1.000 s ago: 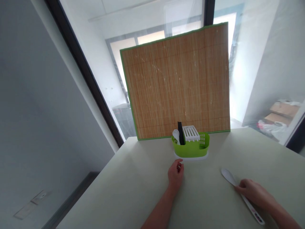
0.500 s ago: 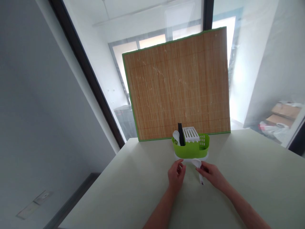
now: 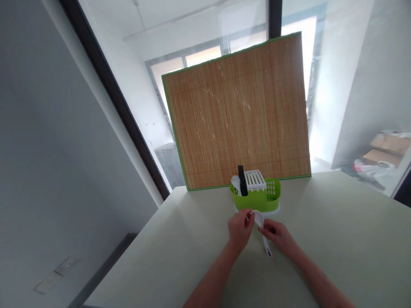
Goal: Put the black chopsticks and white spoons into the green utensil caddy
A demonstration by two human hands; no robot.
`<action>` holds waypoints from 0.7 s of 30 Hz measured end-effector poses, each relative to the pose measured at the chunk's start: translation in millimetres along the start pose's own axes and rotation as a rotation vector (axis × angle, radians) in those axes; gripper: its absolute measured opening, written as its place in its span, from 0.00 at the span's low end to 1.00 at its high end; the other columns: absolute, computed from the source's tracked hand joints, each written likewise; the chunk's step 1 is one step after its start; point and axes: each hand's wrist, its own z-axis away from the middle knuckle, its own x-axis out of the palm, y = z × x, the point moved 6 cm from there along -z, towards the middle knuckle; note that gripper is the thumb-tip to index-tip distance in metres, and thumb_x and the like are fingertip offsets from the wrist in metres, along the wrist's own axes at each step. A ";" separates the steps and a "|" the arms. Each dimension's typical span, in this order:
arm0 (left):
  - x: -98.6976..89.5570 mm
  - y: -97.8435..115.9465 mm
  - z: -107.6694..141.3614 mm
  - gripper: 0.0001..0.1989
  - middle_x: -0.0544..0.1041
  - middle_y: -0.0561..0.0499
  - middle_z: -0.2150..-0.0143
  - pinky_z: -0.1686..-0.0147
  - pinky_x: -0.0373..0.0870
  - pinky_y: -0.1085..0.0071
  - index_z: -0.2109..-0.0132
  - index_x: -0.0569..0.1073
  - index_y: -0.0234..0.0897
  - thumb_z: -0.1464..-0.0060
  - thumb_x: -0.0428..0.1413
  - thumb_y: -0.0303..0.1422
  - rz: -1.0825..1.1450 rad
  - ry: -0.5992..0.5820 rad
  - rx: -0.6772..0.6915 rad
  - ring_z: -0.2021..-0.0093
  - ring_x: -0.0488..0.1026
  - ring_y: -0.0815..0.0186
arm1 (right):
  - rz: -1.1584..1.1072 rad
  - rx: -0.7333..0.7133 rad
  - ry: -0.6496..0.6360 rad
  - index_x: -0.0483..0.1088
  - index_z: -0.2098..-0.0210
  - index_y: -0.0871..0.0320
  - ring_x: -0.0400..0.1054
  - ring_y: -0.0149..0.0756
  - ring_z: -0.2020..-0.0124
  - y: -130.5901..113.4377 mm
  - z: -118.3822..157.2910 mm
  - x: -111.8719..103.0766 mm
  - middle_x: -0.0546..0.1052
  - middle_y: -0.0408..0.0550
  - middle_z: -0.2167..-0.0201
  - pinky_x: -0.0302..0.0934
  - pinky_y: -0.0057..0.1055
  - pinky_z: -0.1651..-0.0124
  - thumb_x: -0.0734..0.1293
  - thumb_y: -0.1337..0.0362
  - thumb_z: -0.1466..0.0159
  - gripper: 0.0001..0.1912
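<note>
Between both hands is a white spoon (image 3: 266, 246), its bowl up and its handle slanting down toward me, with a small dark mark near the handle's end. My left hand (image 3: 239, 229) pinches the rim of the bowl from the left. Closed on the neck, just below the bowl, is my right hand (image 3: 278, 236). Right behind the hands stands a green utensil holder (image 3: 255, 206) on a white base. A second white spoon (image 3: 236, 182), a black upright piece (image 3: 242, 182) and a white slotted rack (image 3: 255, 180) are in or on the holder.
The holder and hands are over a pale table (image 3: 180, 239). At the table's back edge a bamboo mat (image 3: 237, 115) with green edging leans against the glass. A grey wall (image 3: 70, 141) rises on the left; cardboard boxes (image 3: 390, 143) lie beyond the table at right.
The spoon and my right hand have shifted left and slightly toward me. My left hand, apart from the spoon before, has closed on the edge of its bowl.
</note>
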 end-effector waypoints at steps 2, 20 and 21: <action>-3.4 2.7 -5.6 0.07 0.75 0.53 0.72 0.70 0.64 0.78 0.65 0.71 0.37 0.43 0.51 0.34 0.016 -0.002 0.001 0.73 0.69 0.73 | -0.025 0.010 0.010 0.66 0.73 0.58 0.54 0.28 0.79 -1.0 0.7 1.0 0.58 0.36 0.82 0.48 0.25 0.76 0.63 0.49 0.41 0.18; -92.0 -47.8 -162.8 0.11 0.72 0.53 0.73 0.72 0.64 0.77 0.67 0.70 0.36 0.45 0.50 0.39 -0.043 0.376 -0.037 0.74 0.69 0.72 | -0.029 0.054 0.027 0.68 0.65 0.58 0.57 0.28 0.80 0.4 3.9 7.9 0.63 0.38 0.83 0.51 0.24 0.76 0.58 0.52 0.37 0.16; -86.7 -51.8 -161.8 0.11 0.72 0.53 0.73 0.72 0.64 0.76 0.67 0.70 0.36 0.45 0.50 0.39 -0.068 0.359 -0.048 0.74 0.68 0.72 | -0.020 0.051 0.028 0.68 0.65 0.58 0.57 0.28 0.80 0.6 3.9 7.9 0.64 0.38 0.83 0.51 0.24 0.76 0.58 0.53 0.37 0.16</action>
